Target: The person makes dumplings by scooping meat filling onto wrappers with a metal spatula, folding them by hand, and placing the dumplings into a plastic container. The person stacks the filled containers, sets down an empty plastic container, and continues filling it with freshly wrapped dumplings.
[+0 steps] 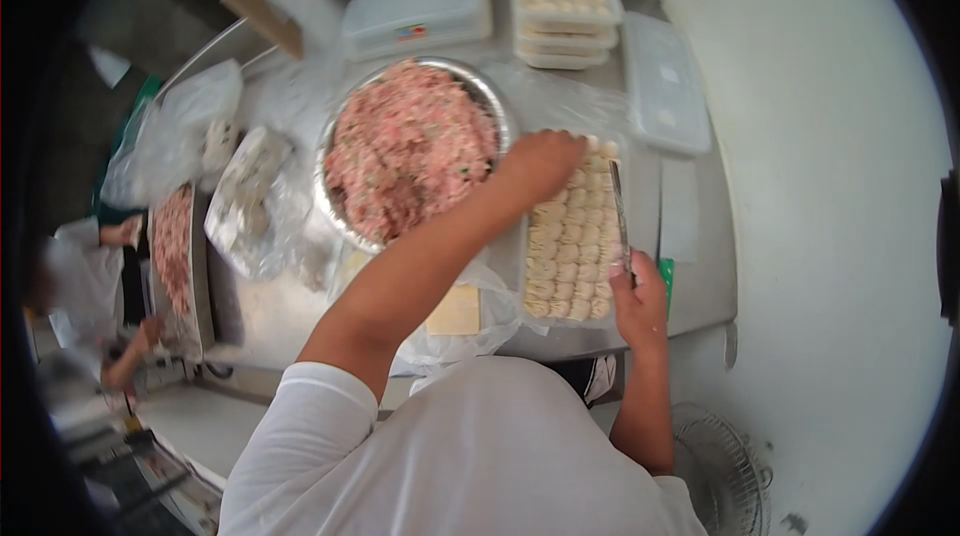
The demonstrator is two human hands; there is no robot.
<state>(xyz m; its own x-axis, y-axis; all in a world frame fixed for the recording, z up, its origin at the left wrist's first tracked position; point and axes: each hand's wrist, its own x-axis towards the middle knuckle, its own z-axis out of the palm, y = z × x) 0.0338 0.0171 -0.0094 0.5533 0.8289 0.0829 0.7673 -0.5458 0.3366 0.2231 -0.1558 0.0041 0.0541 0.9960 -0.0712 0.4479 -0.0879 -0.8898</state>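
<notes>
My left hand (pixel 548 166) reaches over the far end of a tray (pixel 523 281) filled with rows of pale dumplings (pixel 567 254). Its fingers are pressed together at the dumplings, and what they hold, if anything, is hidden. Beside the tray's right edge, my right hand (pixel 640 298) is closed around a thin metal utensil (pixel 619 206) that points away from me along the dumplings. Left of the tray, a large metal bowl (pixel 325 198) holds pink minced filling (pixel 410 146). Square yellowish wrappers (pixel 455 311) lie in plastic beneath my left forearm.
Stacked dumpling trays (pixel 566 43) stand at the back, near lidded containers (pixel 418 14) and a clear lid (pixel 666 84). Plastic bags (pixel 250 196) lie left of the bowl. At the far left, another person's hands (pixel 148 333) are beside a tray of filling (pixel 173 251).
</notes>
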